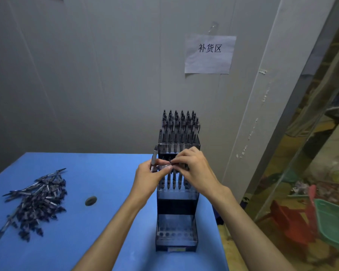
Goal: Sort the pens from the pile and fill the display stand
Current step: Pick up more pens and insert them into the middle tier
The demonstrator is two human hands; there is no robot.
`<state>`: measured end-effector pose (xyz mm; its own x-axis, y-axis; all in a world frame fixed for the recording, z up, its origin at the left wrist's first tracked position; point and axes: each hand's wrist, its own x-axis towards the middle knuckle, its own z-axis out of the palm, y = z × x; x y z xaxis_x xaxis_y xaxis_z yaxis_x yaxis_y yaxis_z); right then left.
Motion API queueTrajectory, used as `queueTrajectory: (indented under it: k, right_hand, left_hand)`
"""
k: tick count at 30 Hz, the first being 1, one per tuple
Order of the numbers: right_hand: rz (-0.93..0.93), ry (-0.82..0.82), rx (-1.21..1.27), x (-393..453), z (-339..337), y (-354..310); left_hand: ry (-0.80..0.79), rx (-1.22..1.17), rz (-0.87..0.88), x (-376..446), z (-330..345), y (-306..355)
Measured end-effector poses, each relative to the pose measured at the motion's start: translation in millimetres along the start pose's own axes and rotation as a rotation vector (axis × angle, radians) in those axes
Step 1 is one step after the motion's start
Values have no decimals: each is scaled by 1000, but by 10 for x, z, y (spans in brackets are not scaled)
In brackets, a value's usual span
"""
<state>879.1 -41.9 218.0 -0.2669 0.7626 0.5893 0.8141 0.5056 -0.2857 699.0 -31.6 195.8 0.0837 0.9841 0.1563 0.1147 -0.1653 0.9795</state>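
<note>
Both hands meet over the middle tier of the black tiered plastic display stand (177,200) at the blue table's (106,222) right edge. The left hand (152,174) grips upright pens (154,157); the right hand (194,167) pinches one, apparently seating it. Next comes finding a free hole. The pile of dark pens (35,200) lies near the left edge. The white paper sign (209,53) reads "补货区".

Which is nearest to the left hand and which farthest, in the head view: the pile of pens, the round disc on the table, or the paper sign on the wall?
From the left hand:
1. Round disc, on the table just to its left.
2. Pile of pens, farther left near the table edge.
3. Paper sign, up on the wall behind.
</note>
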Motion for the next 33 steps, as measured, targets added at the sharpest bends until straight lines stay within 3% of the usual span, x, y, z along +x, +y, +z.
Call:
queueTrajectory:
  k: [7, 10, 14, 21, 27, 33]
  right_hand:
    - [109, -22, 54, -52, -1, 98]
    - [297, 25, 186, -88, -30, 228]
    - [466, 112, 311, -153, -56, 363]
    - [478, 120, 306, -189, 63, 346]
    - [492, 62, 282, -221, 163, 365]
    - [536, 25, 280, -272, 268, 382]
  left_hand:
    - [68, 14, -54, 24, 18, 78]
    - [129, -104, -161, 67, -92, 43]
    - [91, -219, -190, 60, -231, -40]
    - [81, -16, -110, -3, -269, -125]
    - [93, -91, -149, 11, -265, -87]
    - [96, 53, -47, -41, -231, -121]
